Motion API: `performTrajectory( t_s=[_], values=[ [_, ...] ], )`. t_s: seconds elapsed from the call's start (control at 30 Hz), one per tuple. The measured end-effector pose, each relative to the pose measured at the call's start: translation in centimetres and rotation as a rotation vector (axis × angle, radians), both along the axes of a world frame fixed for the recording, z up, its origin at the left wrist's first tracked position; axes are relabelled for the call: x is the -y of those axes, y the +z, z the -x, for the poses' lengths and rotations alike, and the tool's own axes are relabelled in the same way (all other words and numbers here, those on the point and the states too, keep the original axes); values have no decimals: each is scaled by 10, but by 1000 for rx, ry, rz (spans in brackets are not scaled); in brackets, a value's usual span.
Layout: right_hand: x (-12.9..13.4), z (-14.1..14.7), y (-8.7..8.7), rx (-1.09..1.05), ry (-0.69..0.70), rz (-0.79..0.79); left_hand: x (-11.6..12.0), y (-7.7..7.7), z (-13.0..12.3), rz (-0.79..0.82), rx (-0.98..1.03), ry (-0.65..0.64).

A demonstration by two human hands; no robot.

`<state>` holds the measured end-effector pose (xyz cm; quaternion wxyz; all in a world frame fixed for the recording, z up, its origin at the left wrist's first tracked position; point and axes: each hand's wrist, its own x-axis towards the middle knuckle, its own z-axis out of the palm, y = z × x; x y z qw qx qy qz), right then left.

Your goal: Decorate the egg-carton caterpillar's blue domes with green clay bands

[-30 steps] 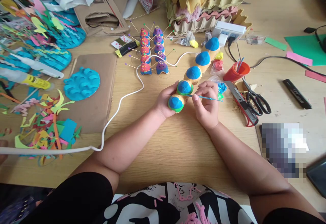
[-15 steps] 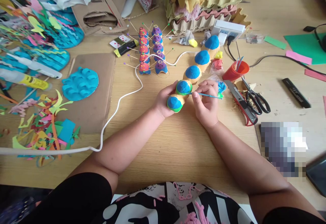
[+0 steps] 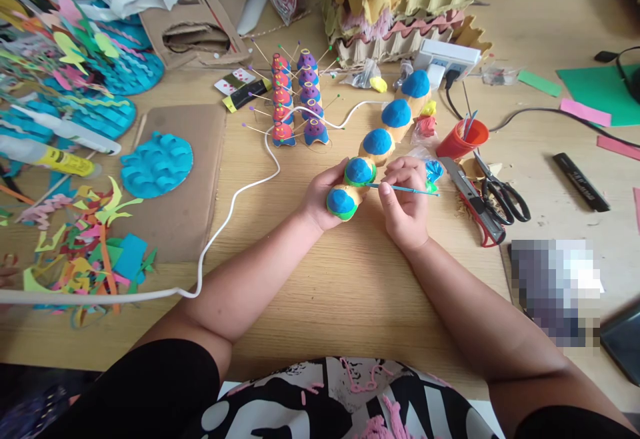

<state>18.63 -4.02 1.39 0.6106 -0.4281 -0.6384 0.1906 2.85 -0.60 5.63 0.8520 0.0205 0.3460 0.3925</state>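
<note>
My left hand (image 3: pixel 320 202) is closed around the near end of a tan egg-carton strip (image 3: pixel 373 158) whose bumps wear blue clay caps. Below the caps on the two nearest bumps runs a green clay band (image 3: pixel 346 216). Between the thumb and fingers of my right hand (image 3: pixel 407 209) is a thin blue modelling tool (image 3: pixel 413 190). Its left tip meets the second bump from the near end, by the green edge. Beyond my right fingers lies a packet of blue clay (image 3: pixel 434 171).
Red and purple carton figures (image 3: pixel 283 99) with pins stand ahead. A white cable (image 3: pixel 235 196) crosses the table at left, near paper scraps (image 3: pixel 95 259). On the right are an orange cup (image 3: pixel 464 139), a box cutter (image 3: pixel 477 206), scissors (image 3: pixel 505 196) and a power strip (image 3: pixel 447 56).
The tool in my right hand has tilted slightly, its free end now a little lower and farther right. My left hand and the egg-carton strip have barely moved.
</note>
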Motion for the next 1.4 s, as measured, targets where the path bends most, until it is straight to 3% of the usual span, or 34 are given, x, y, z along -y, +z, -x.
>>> performTrajectory(
  t_s=[0.3,0.7,1.03,1.4],
  values=[
    [-5,1,-5,-13,-60,15,2,0,0,-12,19,-16],
    [-1,0,1,1,28,45,1,0,0,-7,-17,-2],
    [-2,1,0,5,13,38,0,-3,0,-12,4,-5],
    [-2,3,-2,10,-30,59,0,-8,-3,-170,-19,-19]
  ],
)
